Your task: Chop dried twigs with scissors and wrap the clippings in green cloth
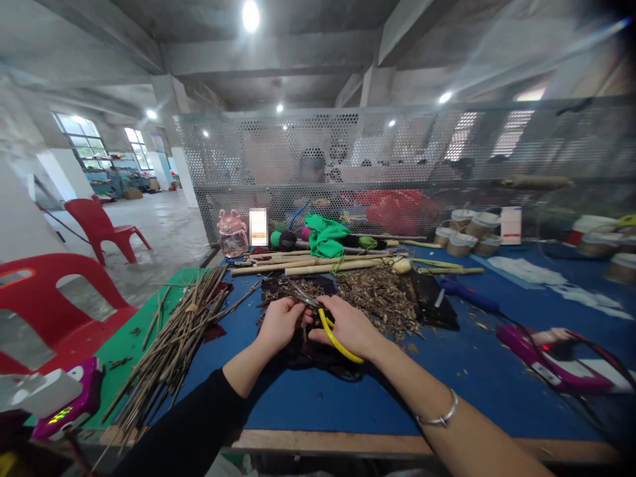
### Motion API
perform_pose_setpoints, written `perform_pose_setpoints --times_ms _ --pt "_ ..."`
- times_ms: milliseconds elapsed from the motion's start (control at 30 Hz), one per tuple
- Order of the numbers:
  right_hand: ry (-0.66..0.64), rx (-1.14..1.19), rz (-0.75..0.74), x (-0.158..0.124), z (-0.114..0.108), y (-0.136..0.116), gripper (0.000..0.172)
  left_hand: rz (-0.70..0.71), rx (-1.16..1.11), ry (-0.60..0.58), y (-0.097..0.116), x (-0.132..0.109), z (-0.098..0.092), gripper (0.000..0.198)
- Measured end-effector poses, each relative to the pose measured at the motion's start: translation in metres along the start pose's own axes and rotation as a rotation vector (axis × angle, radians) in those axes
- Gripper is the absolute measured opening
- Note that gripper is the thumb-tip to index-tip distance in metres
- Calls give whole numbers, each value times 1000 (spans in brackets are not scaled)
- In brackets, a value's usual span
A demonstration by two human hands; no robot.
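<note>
My right hand (348, 324) is closed round yellow-handled scissors (334, 334), whose blades point left and up toward my left hand. My left hand (279, 321) is closed in a pinch on a thin dark stick (304, 326) held at the scissor blades. Both hands rest over a dark cloth (318, 358) on the blue table (447, 377). Just beyond them lies a heap of brown cut chips (377, 295).
A bundle of thin brown sticks (173, 344) lies left of my hands. Bamboo poles (318, 264), a green cloth (325, 237) and small tubs (467, 238) sit farther back before a mesh fence. A purple tool (546, 361) lies right. Red chairs (54, 311) stand left.
</note>
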State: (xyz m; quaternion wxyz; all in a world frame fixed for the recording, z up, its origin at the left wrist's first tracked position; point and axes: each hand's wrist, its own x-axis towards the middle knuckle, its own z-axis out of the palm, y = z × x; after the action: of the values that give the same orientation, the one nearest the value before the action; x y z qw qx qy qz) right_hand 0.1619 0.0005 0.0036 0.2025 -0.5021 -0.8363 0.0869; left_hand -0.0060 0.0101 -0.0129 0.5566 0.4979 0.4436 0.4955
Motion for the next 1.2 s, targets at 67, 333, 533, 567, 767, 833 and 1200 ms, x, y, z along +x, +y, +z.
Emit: perform_pose_setpoints --times_ms 67,333,533,567,767,833,1200 --pt "6 10 0 0 -1 0 64 9 16 -10 1 0 0 13" --pt "62 69 59 2 -2 1 50 -48 -46 -32 4 -4 3 25" --pt "55 91 77 4 -1 4 48 -57 42 -146 2 -6 3 35" --pt "57 76 70 3 -1 4 49 -44 45 -136 2 -6 3 35" --pt "61 49 -7 1 3 4 59 -59 120 -71 6 -9 4 29" --pt "72 62 -35 2 5 4 59 -91 84 -81 7 -11 6 26" --pt "116 35 -92 4 6 7 68 -46 -10 -120 0 -11 9 28"
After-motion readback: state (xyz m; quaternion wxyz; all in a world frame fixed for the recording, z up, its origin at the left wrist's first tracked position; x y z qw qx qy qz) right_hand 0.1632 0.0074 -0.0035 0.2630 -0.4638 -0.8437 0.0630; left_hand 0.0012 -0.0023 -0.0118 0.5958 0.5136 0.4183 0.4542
